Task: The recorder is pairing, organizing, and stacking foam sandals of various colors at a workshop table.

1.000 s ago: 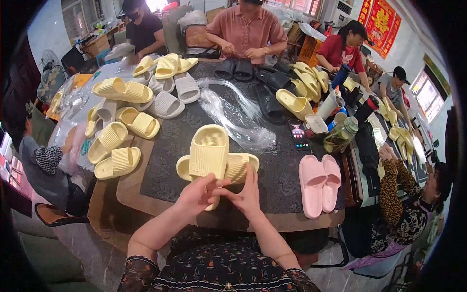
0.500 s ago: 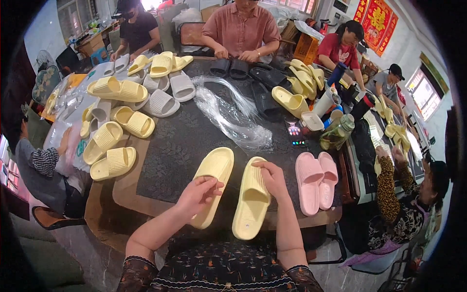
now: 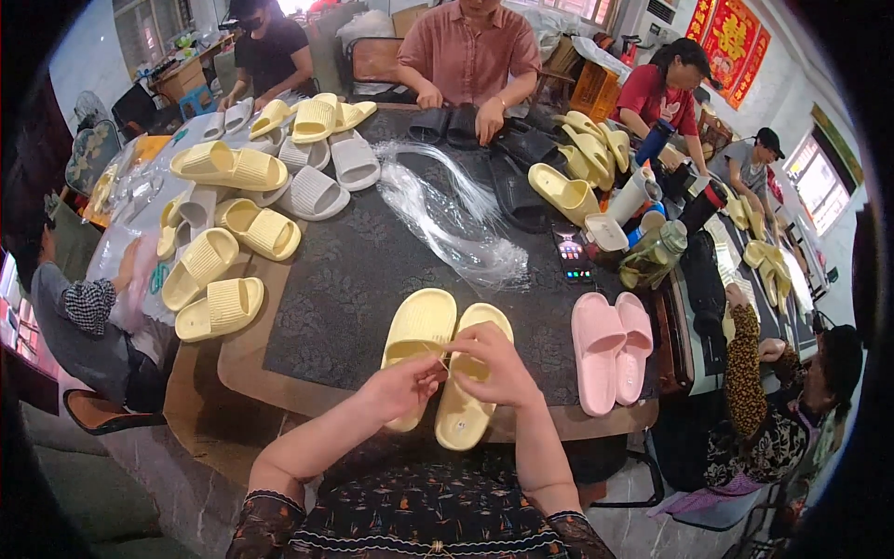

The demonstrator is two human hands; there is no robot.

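In the head view, my left hand and right hand came close together just below the middle of the frame, above a pair of yellow slide slippers. The fingers of my left hand were pinched together on a thin pale strand that ran toward my right hand. My right thumb and forefinger curved in toward it, but I could not tell whether they were clamped on it or slightly apart.

The left yellow slipper and the right yellow slipper lay side by side at the lower middle, toes toward the top of the frame, at the near edge of the desk. My fingers hid part of the right one's strap.

To the right of them sat a pair of pink slides, with a lit smartphone and a glass jar above. A bundle of clear plastic strands spread over the dark cloth at the center. At the left, more yellow slides were heaped with grey slides. At the top center, a co-worker in a dusty-pink shirt had their hands by black slides.
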